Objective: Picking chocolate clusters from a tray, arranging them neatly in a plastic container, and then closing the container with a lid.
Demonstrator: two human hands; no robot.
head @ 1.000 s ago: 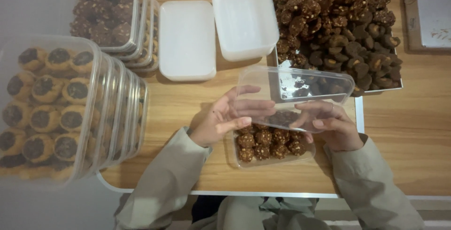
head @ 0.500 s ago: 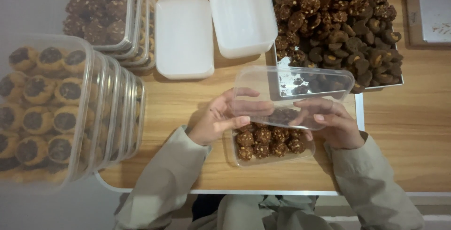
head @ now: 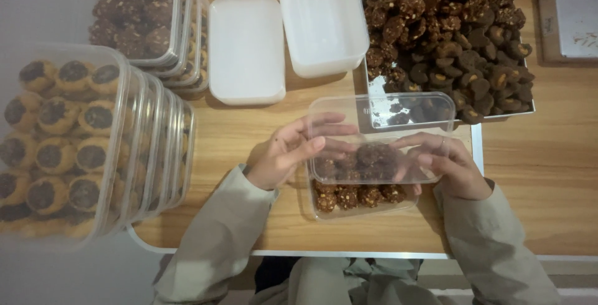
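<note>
A clear plastic lid [head: 383,137] is held tilted over a clear rectangular container [head: 364,198] filled with brown cookies, near the table's front edge. My left hand [head: 299,152] grips the lid's left end with its fingers spread under it. My right hand [head: 445,165] holds the lid's right end, fingers showing through the plastic. The lid's near edge rests about on the container; its far edge is raised.
A metal tray [head: 517,113] heaped with brown cookies sits at the back right. Two white containers [head: 246,49] [head: 321,18] lie at the back middle. Stacks of filled clear containers [head: 68,143] [head: 146,18] stand at the left. The wooden table [head: 542,180] ends at its front edge.
The lid has come slightly lower and nearer over the filled container. Both hands keep their hold on its ends.
</note>
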